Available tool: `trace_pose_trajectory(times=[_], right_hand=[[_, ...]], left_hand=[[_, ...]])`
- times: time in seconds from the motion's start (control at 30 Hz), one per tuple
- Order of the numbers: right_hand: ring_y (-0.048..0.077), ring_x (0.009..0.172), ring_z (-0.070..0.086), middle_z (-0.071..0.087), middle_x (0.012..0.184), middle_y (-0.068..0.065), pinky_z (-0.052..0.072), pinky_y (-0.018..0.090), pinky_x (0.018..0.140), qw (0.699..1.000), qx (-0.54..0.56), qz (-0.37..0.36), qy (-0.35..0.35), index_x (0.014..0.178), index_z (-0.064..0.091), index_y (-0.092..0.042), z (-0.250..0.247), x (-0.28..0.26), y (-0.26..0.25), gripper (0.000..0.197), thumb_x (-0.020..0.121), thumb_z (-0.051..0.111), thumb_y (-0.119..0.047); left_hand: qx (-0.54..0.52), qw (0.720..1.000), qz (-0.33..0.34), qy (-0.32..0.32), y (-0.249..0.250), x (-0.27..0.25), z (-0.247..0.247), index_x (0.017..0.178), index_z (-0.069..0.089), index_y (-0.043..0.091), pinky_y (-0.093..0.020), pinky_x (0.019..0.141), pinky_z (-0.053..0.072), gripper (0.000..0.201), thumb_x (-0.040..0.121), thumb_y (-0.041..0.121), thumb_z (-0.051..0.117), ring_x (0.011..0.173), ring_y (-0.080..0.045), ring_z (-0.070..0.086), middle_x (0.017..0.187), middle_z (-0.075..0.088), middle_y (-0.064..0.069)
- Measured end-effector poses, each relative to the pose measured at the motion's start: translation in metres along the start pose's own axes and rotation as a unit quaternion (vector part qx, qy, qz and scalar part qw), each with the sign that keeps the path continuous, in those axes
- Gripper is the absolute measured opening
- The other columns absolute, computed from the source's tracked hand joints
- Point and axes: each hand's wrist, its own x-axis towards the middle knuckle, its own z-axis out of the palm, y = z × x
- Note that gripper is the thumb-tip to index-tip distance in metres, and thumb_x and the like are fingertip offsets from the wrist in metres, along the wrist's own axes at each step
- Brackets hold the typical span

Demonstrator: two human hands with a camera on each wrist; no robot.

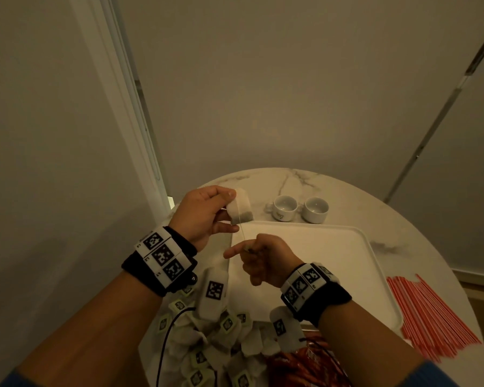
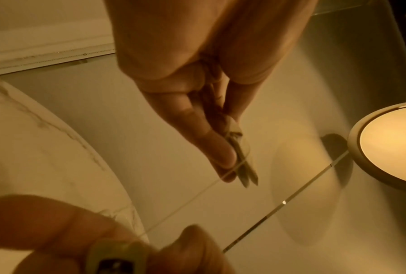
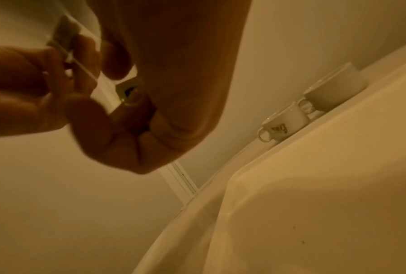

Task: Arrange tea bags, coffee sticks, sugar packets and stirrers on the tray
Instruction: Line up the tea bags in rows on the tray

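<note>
My left hand [image 1: 227,211] holds a white tea bag [image 1: 241,209] up over the far left corner of the white tray [image 1: 333,275]. Its thin string [image 1: 243,233] runs down to my right hand [image 1: 247,249], which pinches the string's end with the index finger pointing left. In the left wrist view the tea bag [image 2: 243,165] shows edge-on between the fingertips, and the string [image 2: 185,202] stretches to the paper tag [image 2: 117,258] in the right hand. A heap of tea bags [image 1: 207,347] lies under my wrists. Red coffee sticks [image 1: 305,364] lie beside it, and red stirrers [image 1: 430,311] right of the tray.
Two white cups [image 1: 284,210] [image 1: 316,209] stand behind the tray on the round marble table [image 1: 403,219]; they also show in the right wrist view [image 3: 284,120]. Walls close in on the left and behind. A black cable [image 1: 165,339] crosses the tea bag heap.
</note>
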Motion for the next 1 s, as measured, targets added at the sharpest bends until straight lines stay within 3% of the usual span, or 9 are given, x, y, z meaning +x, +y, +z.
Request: trace_pose_trajectory(times=[0.1, 0.2, 0.27, 0.33, 0.47, 0.6, 0.73, 0.87, 1.0], right_hand=[[0.015, 0.052, 0.017, 0.021, 0.064, 0.001, 0.04, 0.024, 0.047, 0.999, 0.013, -0.011, 0.049, 0.082, 0.061, -0.004, -0.001, -0.001, -0.01, 0.03, 0.064, 0.046, -0.022], [0.028, 0.059, 0.042, 0.042, 0.07, 0.017, 0.053, 0.034, 0.052, 0.987, -0.074, -0.067, 0.128, 0.093, 0.064, 0.003, -0.002, -0.001, -0.025, 0.024, 0.082, 0.046, -0.008], [0.03, 0.065, 0.052, 0.053, 0.074, 0.02, 0.053, 0.033, 0.054, 0.968, -0.143, -0.113, 0.171, 0.098, 0.065, -0.002, -0.003, -0.001, -0.038, 0.027, 0.086, 0.041, 0.004], [0.023, 0.057, 0.051, 0.052, 0.064, 0.012, 0.048, 0.032, 0.054, 0.948, -0.189, -0.169, 0.194, 0.1, 0.061, -0.005, -0.002, -0.003, -0.051, 0.029, 0.086, 0.041, 0.009], [0.014, 0.05, 0.05, 0.056, 0.059, 0.007, 0.043, 0.025, 0.053, 0.91, -0.275, -0.232, 0.207, 0.094, 0.062, 0.002, 0.001, -0.005, -0.066, 0.01, 0.086, 0.057, 0.004], [0.002, 0.046, 0.05, 0.06, 0.057, -0.006, 0.043, 0.018, 0.052, 0.894, -0.312, -0.254, 0.196, 0.089, 0.069, 0.002, 0.005, -0.008, -0.071, 0.01, 0.086, 0.065, -0.006], [0.012, 0.057, 0.057, 0.066, 0.072, 0.006, 0.05, 0.026, 0.059, 0.9, -0.289, -0.26, 0.197, 0.094, 0.07, -0.002, 0.006, -0.007, -0.071, 0.012, 0.09, 0.058, 0.0], [0.022, 0.067, 0.063, 0.069, 0.079, 0.013, 0.053, 0.032, 0.063, 0.895, -0.285, -0.281, 0.197, 0.085, 0.066, -0.009, 0.007, -0.007, -0.068, 0.011, 0.086, 0.063, 0.002], [0.006, 0.074, 0.059, 0.065, 0.084, -0.001, 0.048, 0.021, 0.069, 0.843, -0.35, -0.326, 0.246, 0.077, 0.065, -0.021, 0.007, -0.009, -0.057, 0.014, 0.081, 0.069, -0.008]], left_hand=[[0.048, 0.998, -0.02, -0.036, -0.012, -0.004, 0.003, 0.086, 0.065, 0.002, -0.032, 0.05, 0.057, 0.015, 0.093, 0.011, 0.056, 0.058, -0.023, 0.064, 0.069, 0.065, -0.012], [0.125, 0.99, -0.032, -0.057, -0.028, -0.007, 0.003, 0.081, 0.067, 0.005, -0.03, 0.05, 0.055, 0.014, 0.092, 0.011, 0.06, 0.058, -0.021, 0.063, 0.067, 0.065, -0.011], [0.169, 0.984, -0.031, -0.052, -0.039, -0.009, 0.004, 0.08, 0.068, 0.007, -0.03, 0.052, 0.054, 0.012, 0.09, 0.012, 0.063, 0.059, -0.019, 0.063, 0.07, 0.066, -0.01], [0.175, 0.984, -0.026, -0.02, -0.05, -0.009, 0.005, 0.081, 0.07, 0.005, -0.031, 0.055, 0.055, 0.011, 0.088, 0.012, 0.065, 0.065, -0.019, 0.063, 0.077, 0.067, -0.013], [0.118, 0.992, -0.02, 0.044, -0.06, -0.004, 0.009, 0.084, 0.07, 0.002, -0.028, 0.059, 0.056, 0.013, 0.089, 0.013, 0.064, 0.075, -0.022, 0.064, 0.094, 0.068, -0.02], [0.128, 0.988, 0.013, 0.083, -0.062, 0.001, 0.013, 0.085, 0.071, 0.01, -0.024, 0.064, 0.052, 0.012, 0.091, 0.016, 0.062, 0.077, -0.013, 0.064, 0.09, 0.071, -0.008], [0.143, 0.981, 0.059, 0.114, -0.06, 0.006, 0.018, 0.088, 0.073, 0.005, -0.009, 0.052, 0.042, 0.013, 0.089, 0.014, 0.063, 0.058, 0.003, 0.057, 0.078, 0.069, -0.005], [0.089, 0.989, 0.023, 0.12, -0.058, 0.01, 0.022, 0.082, 0.074, 0.002, -0.021, 0.05, 0.038, 0.015, 0.086, 0.014, 0.067, 0.049, -0.003, 0.054, 0.066, 0.066, -0.006], [0.002, 0.991, -0.046, 0.122, -0.058, 0.012, 0.021, 0.082, 0.074, 0.01, -0.028, 0.055, 0.038, 0.015, 0.089, 0.017, 0.063, 0.064, -0.013, 0.061, 0.074, 0.071, -0.005]])
